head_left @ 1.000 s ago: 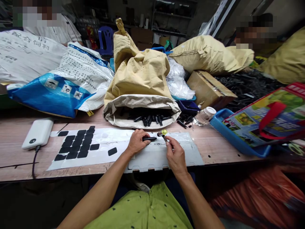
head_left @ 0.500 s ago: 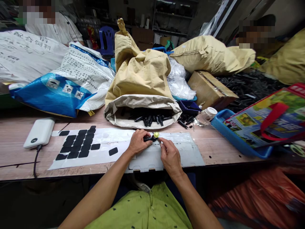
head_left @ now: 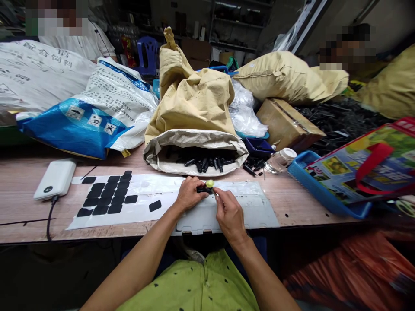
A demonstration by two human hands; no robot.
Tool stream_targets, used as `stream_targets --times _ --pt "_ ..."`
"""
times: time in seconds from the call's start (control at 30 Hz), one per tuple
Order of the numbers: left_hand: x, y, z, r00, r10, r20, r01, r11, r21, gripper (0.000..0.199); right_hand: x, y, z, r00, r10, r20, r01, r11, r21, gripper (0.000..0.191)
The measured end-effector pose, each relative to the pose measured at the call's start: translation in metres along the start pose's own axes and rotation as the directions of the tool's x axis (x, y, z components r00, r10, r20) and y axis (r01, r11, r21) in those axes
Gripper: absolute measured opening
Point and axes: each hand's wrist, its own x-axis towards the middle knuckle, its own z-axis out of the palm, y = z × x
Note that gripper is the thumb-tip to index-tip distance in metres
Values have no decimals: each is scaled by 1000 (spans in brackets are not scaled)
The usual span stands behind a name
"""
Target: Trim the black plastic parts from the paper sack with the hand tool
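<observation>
My left hand [head_left: 189, 194] is closed on a dark, tube-like black part [head_left: 202, 189] just above the white sheet. A small yellow-green round piece [head_left: 209, 183] sits by the right end of that part; whether the two are joined I cannot tell. Between the fingertips of my right hand [head_left: 231, 214] is a thin, metal-looking tool [head_left: 215, 192], its tip close to the black part. Its exact kind is too small to make out. Under both hands lies a white-grey sheet [head_left: 259, 211] on the wooden table.
Rounded black pads [head_left: 106, 194] lie on white paper at the left, near a white power bank [head_left: 55, 179] with a cable. Ahead, a cloth sack [head_left: 197, 103] opens toward me with black parts inside. A clear jar [head_left: 281, 160] and a blue tray [head_left: 327, 190] stand right.
My right hand and the thin tool have moved slightly left. The yellow-green piece has shifted a little left too, while my left hand keeps its hold on the black part.
</observation>
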Motion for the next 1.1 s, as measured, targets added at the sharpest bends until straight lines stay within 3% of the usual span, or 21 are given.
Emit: stream_targets --times 0.1,0.27,0.43,0.53,0.67,0.83,1.0,1.1 --pt "1 0 0 1000 -2 1 2 1000 3 16 0 4 0 999 22 44 -20 999 -34 35" --pt "0 -1 2 1000 -10 -26 9 1000 -23 18 2 6 -10 997 19 -74 -18 1000 14 35" --pt "-1 1 0 1000 -6 -14 6 1000 -24 14 -2 11 -11 999 42 -16 -43 998 -39 35" --pt "-1 2 0 1000 7 -19 -7 1000 -7 15 -1 21 -16 995 76 -72 -80 995 -61 35" --pt "-2 2 0 1000 11 -22 -10 1000 21 18 5 47 -25 982 117 -148 -146 967 -209 34" --pt "-2 0 2 1000 13 -16 -12 1000 29 17 6 74 -21 985 87 -150 -145 884 -445 32" --pt "-1 2 -1 1000 21 -2 -21 999 38 14 4 75 -13 988 34 -152 -114 820 -560 30" --pt "-17 23 -7 996 84 12 -84 996 -15 17 5 73 -13 989 49 -138 -121 808 -576 29"
